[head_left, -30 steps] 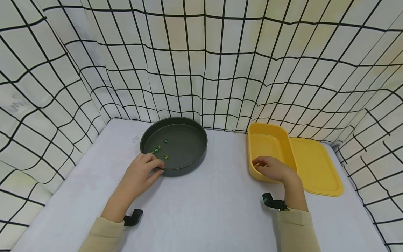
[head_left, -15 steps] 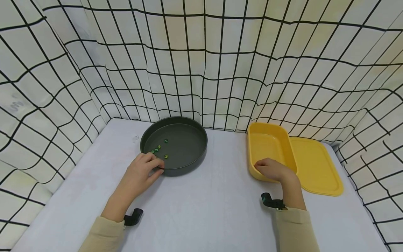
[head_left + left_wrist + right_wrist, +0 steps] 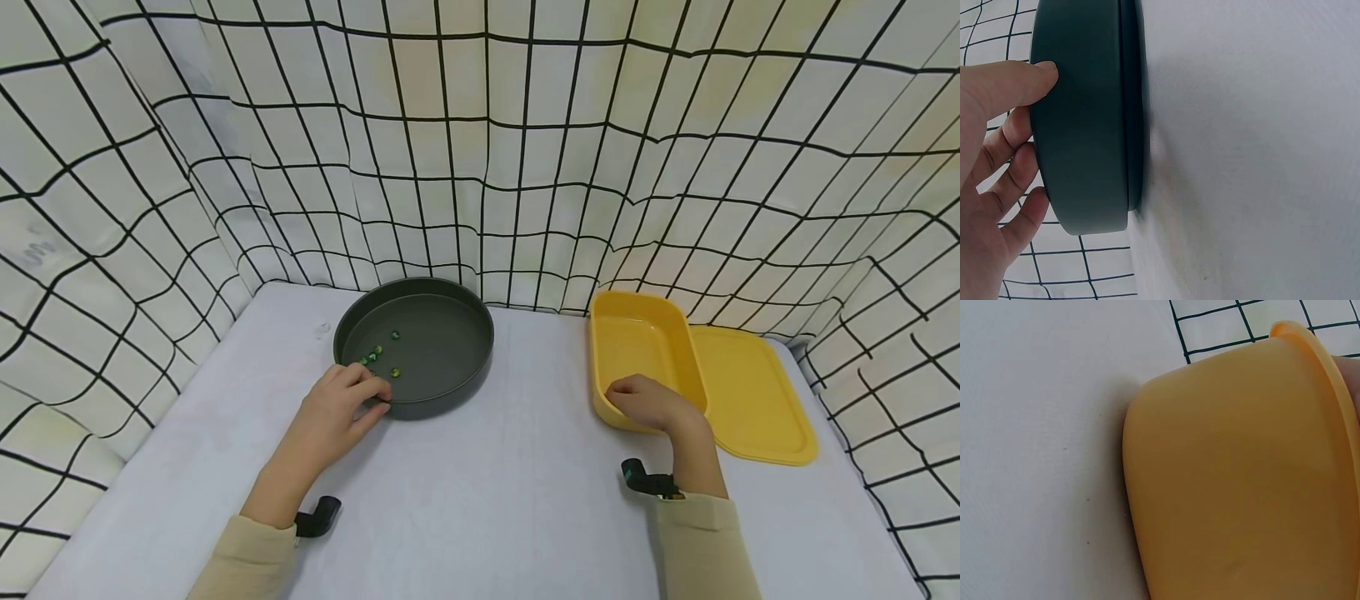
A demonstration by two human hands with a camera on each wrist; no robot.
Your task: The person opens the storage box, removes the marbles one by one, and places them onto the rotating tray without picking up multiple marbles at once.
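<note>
In the head view, my left hand (image 3: 336,418) grips the near left rim of a dark green round pan (image 3: 450,342). The left wrist view shows the thumb pressed on the outer wall of the pan (image 3: 1085,137), with the other fingers at its rim. Several small green beads (image 3: 395,372) lie on the pan's left side, some partly behind my fingers. My right hand (image 3: 652,404) reaches over the near rim into a yellow rectangular container (image 3: 637,321). Its fingers are drawn together, and their tips are hidden. In the right wrist view, the container's outer wall (image 3: 1235,469) covers nearly all of that hand.
A flat yellow lid (image 3: 761,400) lies to the right of the container, against its side. The white table (image 3: 480,500) stretches between the pan and the container. Black grid netting (image 3: 487,167) over white walls encloses the back and both sides.
Inside the container, my right hand's fingers have drawn together, and the hand has shifted very slightly left. The left hand, pan and beads stay as they were.
</note>
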